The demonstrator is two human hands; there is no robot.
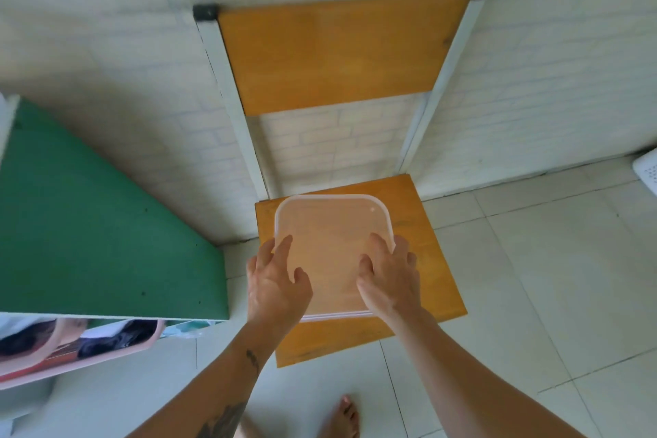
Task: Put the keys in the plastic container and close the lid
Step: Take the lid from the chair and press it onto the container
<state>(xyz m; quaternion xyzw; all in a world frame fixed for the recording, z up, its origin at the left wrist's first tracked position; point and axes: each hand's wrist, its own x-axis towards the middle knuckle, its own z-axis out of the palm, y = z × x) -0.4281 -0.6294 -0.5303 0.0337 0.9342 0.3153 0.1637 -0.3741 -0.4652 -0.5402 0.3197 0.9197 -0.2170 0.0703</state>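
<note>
A square clear plastic container [332,224] with its translucent lid on top rests on the orange wooden seat of a chair [432,274]. My left hand [275,283] lies on the lid's near left part, fingers spread, thumb on the lid. My right hand [387,276] presses the near right part, its fingers reaching over the right rim. Both hands are flat on the lid rather than wrapped round it. No keys are visible; the cloudy lid hides whatever is inside.
The chair's orange backrest [334,50] stands against a white brick wall. A green shelf top [89,224] is at the left, with a pink basket [71,356] under it. A white object [647,167] sits at the right edge. My bare feet [343,416] stand on pale floor tiles.
</note>
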